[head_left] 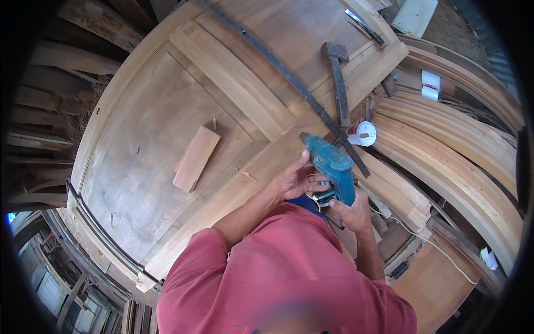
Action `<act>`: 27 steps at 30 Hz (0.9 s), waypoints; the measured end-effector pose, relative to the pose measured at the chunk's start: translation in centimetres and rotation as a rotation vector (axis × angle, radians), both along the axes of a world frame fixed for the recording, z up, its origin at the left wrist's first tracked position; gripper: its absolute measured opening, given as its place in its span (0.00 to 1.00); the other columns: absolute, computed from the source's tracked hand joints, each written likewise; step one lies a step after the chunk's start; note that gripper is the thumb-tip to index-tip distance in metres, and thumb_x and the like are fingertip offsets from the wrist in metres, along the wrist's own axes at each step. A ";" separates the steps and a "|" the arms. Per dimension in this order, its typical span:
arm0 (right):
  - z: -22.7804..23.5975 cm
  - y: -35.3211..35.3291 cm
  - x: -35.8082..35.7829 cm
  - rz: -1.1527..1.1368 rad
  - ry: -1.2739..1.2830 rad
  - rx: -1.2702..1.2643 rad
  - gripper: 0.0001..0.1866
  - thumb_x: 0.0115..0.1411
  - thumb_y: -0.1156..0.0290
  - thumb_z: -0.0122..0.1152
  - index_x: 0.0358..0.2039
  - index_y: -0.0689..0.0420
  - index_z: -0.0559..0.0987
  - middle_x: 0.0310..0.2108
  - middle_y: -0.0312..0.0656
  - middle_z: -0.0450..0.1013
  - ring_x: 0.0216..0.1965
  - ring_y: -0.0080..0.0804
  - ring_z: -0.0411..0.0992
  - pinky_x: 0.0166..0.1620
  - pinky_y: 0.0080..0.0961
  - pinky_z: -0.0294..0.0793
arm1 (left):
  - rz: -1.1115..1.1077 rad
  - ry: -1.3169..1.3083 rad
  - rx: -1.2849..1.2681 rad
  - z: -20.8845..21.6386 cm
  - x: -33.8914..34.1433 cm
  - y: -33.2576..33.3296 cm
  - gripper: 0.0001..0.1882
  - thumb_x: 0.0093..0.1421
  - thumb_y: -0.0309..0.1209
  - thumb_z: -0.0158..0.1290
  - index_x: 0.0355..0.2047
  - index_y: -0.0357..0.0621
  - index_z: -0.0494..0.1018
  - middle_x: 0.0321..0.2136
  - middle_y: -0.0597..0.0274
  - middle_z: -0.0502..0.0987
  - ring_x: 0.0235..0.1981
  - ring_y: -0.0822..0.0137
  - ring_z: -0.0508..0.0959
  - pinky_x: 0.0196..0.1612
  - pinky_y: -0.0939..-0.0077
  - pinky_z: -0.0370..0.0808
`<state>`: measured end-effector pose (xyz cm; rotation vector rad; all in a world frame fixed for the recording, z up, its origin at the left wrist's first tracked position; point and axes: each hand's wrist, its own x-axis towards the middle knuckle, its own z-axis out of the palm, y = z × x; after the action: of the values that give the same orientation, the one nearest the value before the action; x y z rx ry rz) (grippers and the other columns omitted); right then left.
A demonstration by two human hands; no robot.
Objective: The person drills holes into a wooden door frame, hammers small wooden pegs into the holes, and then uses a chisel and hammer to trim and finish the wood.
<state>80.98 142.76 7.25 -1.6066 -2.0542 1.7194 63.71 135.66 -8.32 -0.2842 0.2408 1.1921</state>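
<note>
A teal power tool (pixel 332 164) with a rounded body and a dark tip is held close in front of my chest; its exact kind is not clear. My right hand (pixel 355 211) is wrapped around its lower end. My left hand (pixel 301 181) cups it from the left, with the thumb against the body and the fingers curled by its underside. The tool hangs over the near edge of a large wooden panel door (pixel 161 111). Just beyond it, a long dark metal bar clamp (pixel 278 69) crosses the door.
On the door lie a wood block (pixel 197 158), a hammer (pixel 337 78) and a chisel (pixel 364 26). A white tub (pixel 362 134) stands at the right edge, beside stacked curved boards (pixel 445 161). A pale cord (pixel 428 240) runs at the lower right. Timber (pixel 50 106) fills the left.
</note>
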 end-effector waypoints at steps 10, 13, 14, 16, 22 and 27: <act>0.1 2.3 -0.5 0.104 -0.032 0.084 0.18 0.52 0.59 0.70 0.31 0.60 0.76 0.22 0.34 0.70 0.23 0.23 0.67 0.30 0.27 0.69 | 0.164 -0.147 -0.076 0.2 0.5 3.5 0.30 0.64 0.49 0.61 0.56 0.43 0.68 0.54 0.48 0.76 0.56 0.49 0.78 0.60 0.40 0.74; 1.0 3.1 -1.4 0.100 -0.049 0.012 0.17 0.52 0.61 0.70 0.34 0.60 0.76 0.24 0.35 0.71 0.27 0.25 0.68 0.33 0.29 0.70 | 0.172 -0.159 -0.086 0.2 0.6 3.9 0.27 0.65 0.47 0.61 0.55 0.43 0.70 0.52 0.51 0.78 0.55 0.51 0.79 0.61 0.42 0.75; 1.1 3.5 -1.3 0.098 -0.051 0.010 0.17 0.52 0.61 0.70 0.34 0.60 0.76 0.24 0.35 0.71 0.27 0.25 0.68 0.33 0.29 0.70 | 0.170 -0.161 -0.088 0.3 0.6 4.0 0.27 0.65 0.47 0.61 0.55 0.43 0.70 0.52 0.51 0.78 0.55 0.51 0.79 0.61 0.42 0.75; 1.3 4.5 -1.3 0.147 -0.181 -0.093 0.22 0.51 0.68 0.69 0.46 0.64 0.78 0.35 0.48 0.77 0.38 0.37 0.77 0.45 0.33 0.75 | 0.213 -0.181 -0.087 0.6 0.5 4.3 0.24 0.65 0.45 0.61 0.53 0.43 0.72 0.51 0.52 0.79 0.53 0.53 0.80 0.61 0.43 0.74; 1.8 6.3 -4.0 0.239 -0.158 -0.027 0.19 0.51 0.70 0.65 0.43 0.66 0.77 0.34 0.56 0.77 0.36 0.48 0.77 0.45 0.38 0.75 | 0.292 -0.220 -0.105 2.1 -0.2 4.8 0.19 0.65 0.41 0.61 0.49 0.43 0.74 0.47 0.54 0.81 0.52 0.56 0.80 0.63 0.46 0.73; 2.9 8.3 -6.3 0.318 -0.285 -0.071 0.18 0.51 0.69 0.65 0.41 0.66 0.78 0.32 0.58 0.78 0.36 0.56 0.79 0.44 0.41 0.76 | 0.337 -0.288 -0.160 3.3 -1.1 5.0 0.17 0.65 0.39 0.62 0.46 0.43 0.75 0.45 0.54 0.82 0.50 0.57 0.81 0.61 0.47 0.74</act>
<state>74.69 151.06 10.12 -1.7094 -2.5298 1.7566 62.61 140.70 -5.05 -0.6500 0.0351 1.4475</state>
